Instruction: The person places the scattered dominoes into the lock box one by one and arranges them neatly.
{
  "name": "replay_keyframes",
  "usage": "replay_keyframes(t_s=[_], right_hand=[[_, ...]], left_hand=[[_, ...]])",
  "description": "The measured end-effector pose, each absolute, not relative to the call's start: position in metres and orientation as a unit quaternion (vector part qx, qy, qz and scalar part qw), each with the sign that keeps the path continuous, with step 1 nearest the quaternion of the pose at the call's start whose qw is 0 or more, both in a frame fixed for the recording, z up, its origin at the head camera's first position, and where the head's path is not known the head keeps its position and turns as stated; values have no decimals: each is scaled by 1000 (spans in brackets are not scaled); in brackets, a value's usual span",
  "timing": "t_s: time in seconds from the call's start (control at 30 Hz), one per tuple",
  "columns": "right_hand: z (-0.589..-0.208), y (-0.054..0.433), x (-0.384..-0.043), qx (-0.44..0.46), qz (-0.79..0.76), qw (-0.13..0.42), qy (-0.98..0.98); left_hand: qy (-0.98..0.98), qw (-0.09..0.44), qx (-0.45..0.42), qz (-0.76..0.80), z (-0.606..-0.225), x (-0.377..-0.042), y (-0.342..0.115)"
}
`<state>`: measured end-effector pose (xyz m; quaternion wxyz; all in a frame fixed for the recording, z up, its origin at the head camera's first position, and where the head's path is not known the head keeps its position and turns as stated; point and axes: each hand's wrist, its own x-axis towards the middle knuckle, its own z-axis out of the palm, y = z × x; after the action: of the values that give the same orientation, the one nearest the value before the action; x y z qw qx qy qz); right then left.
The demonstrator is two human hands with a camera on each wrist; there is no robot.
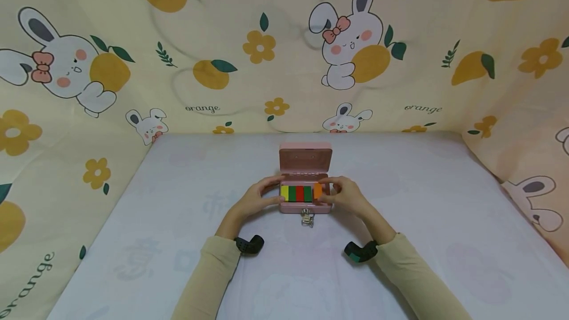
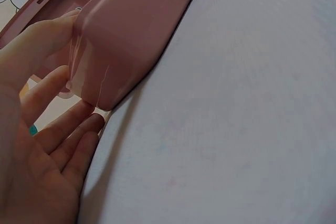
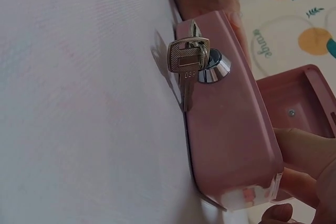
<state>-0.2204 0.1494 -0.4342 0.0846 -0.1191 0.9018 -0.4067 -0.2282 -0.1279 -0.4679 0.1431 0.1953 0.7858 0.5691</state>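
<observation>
A small pink metal cash box point(image 1: 293, 209) stands on the table with its lid point(image 1: 304, 159) raised. Inside, upright colored blocks form a row: yellow point(image 1: 284, 193), green point(image 1: 292, 194), red point(image 1: 300, 194) and another green point(image 1: 307, 194). My right hand point(image 1: 351, 196) pinches an orange block point(image 1: 317, 190) between thumb and fingers at the right end of the box, a small gap from the row. With thumb at the rim and fingers against the end wall, my left hand point(image 1: 253, 199) holds the left end of the box. The blocks are hidden in both wrist views.
Keys point(image 3: 189, 61) hang from the round lock point(image 3: 216, 67) on the box front. A pale cloth point(image 1: 302, 270) covers the table. Behind and beside it rises a curtain point(image 1: 289, 63) printed with rabbits and oranges. Each wrist wears a black device point(image 1: 251, 245).
</observation>
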Motion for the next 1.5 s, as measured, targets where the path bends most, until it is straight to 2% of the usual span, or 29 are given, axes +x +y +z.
replay_keyframes(t_s=[1.5], right_hand=[[-435, 136, -227, -112, -329, 97, 933]], left_hand=[[773, 141, 203, 585, -470, -229, -128]])
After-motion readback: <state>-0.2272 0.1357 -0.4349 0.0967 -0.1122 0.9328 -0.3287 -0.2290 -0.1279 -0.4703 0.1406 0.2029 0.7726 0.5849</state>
